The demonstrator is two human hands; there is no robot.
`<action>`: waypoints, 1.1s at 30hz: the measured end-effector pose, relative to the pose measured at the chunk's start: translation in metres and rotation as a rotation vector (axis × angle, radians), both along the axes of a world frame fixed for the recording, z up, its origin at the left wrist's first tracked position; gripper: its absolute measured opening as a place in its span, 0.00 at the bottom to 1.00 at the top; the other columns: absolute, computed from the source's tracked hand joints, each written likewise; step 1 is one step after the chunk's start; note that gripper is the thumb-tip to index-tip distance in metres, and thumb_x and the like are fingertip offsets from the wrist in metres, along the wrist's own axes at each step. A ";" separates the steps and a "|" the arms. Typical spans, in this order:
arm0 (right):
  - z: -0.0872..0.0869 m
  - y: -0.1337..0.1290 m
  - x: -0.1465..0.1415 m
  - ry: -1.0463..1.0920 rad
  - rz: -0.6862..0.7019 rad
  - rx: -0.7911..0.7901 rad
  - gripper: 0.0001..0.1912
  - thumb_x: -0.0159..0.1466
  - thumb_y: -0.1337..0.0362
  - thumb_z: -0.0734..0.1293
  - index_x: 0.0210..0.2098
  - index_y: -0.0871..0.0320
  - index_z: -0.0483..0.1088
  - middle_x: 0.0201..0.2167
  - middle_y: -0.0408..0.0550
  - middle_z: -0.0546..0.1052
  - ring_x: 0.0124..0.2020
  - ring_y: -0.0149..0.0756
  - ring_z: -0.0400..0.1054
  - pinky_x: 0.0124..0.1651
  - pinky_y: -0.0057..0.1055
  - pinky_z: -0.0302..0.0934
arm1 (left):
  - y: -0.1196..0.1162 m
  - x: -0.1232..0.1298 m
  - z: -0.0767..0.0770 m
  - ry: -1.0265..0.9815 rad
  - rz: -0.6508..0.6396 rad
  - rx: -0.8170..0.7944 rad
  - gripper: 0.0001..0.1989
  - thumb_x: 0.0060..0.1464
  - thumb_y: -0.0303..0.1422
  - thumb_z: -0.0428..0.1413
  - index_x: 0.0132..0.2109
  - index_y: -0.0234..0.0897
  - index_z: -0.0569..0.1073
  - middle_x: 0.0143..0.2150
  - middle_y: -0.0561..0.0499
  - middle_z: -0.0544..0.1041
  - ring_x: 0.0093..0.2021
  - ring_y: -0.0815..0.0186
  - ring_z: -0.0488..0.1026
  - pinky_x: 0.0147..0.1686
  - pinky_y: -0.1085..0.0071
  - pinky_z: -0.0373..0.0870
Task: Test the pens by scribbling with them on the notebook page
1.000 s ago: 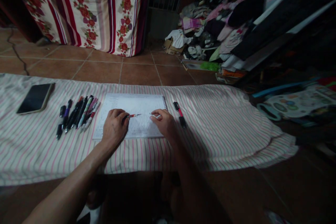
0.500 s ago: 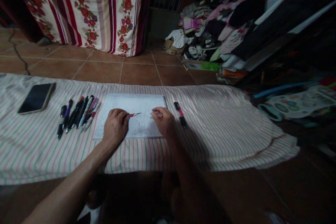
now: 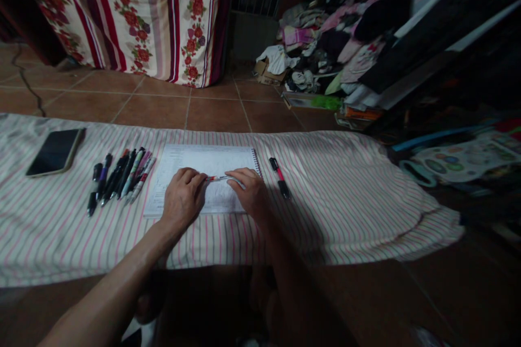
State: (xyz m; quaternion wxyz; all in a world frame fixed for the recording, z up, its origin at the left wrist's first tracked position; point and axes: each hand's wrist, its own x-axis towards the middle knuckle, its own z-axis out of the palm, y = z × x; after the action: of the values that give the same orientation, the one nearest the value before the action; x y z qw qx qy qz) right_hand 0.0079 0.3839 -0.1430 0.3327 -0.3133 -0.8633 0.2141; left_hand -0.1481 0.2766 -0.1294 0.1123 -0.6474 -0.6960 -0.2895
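Note:
My left hand (image 3: 184, 195) is closed, pinching the orange-and-white part of a slim pen (image 3: 213, 178) above the notebook. From the other side my right hand (image 3: 249, 187) grips a small greyish pen piece (image 3: 235, 179), mostly covered by my fingers. The two parts meet in line between my fingertips; whether they are joined I cannot tell. Under both hands lies a spiral notebook (image 3: 171, 162), its coil on the right and its page covered in faint marks. A black-and-red pen (image 3: 280, 178) rests just right of it.
Several pens (image 3: 126, 173) lie in a row left of the notebook, with a phone (image 3: 56, 152) farther left. A striped cloth (image 3: 345, 200) covers the low surface. Beyond are a floral curtain (image 3: 142, 16) and a heap of clothes (image 3: 337, 43) on the tiled floor.
My hands have come together: the left moved slightly right and the right slightly left. The gap between the two pen parts has closed.

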 end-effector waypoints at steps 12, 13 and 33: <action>0.003 -0.001 0.001 0.000 -0.004 0.025 0.08 0.62 0.67 0.64 0.33 0.55 0.77 0.32 0.46 0.77 0.37 0.36 0.68 0.43 0.32 0.61 | -0.002 0.000 0.000 -0.018 -0.053 0.011 0.11 0.59 0.32 0.49 0.41 0.33 0.74 0.36 0.43 0.74 0.41 0.58 0.68 0.42 0.59 0.70; 0.003 -0.001 0.001 -0.001 -0.007 0.030 0.09 0.62 0.67 0.64 0.33 0.55 0.76 0.32 0.47 0.76 0.37 0.36 0.68 0.43 0.32 0.61 | -0.002 0.000 0.000 -0.023 -0.054 0.011 0.11 0.60 0.33 0.48 0.41 0.33 0.74 0.36 0.43 0.74 0.41 0.58 0.68 0.42 0.59 0.70; 0.001 0.023 0.026 0.061 -0.123 0.042 0.10 0.62 0.65 0.62 0.32 0.57 0.76 0.33 0.49 0.77 0.38 0.38 0.70 0.46 0.36 0.62 | -0.016 -0.028 0.003 0.006 -0.006 -0.053 0.12 0.60 0.34 0.47 0.41 0.34 0.74 0.35 0.44 0.74 0.40 0.58 0.68 0.41 0.60 0.68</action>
State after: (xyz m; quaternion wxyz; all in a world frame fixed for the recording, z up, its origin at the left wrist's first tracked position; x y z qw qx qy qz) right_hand 0.0336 0.4073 -0.1423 0.3780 -0.3520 -0.8361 0.1847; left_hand -0.1756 0.2608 -0.1259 0.0964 -0.6531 -0.7012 -0.2694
